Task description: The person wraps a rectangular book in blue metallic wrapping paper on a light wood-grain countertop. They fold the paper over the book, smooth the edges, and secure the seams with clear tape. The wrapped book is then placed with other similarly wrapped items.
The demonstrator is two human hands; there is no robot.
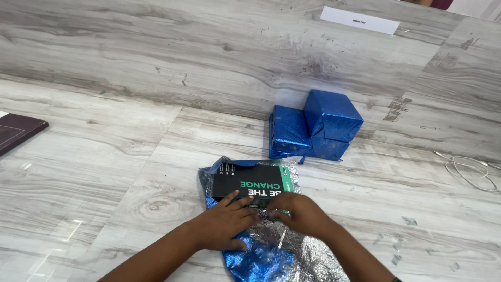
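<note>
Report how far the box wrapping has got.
Done: three blue wrapped boxes sit stacked together further back on the table. In hand: the left hand and right hand press on a black box lying on a blue and silver foil sheet. Left: its top is bare, foil not yet folded over.

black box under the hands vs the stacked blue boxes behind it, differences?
The black box is bare, its dark face showing; the blue boxes are fully covered in shiny blue foil. The black box lies flat and alone on a loose foil sheet; the blue boxes are stacked together. Both hands, left hand and right hand, touch the black box; nothing touches the blue boxes. Both rest on the grey wood-look table.
</note>
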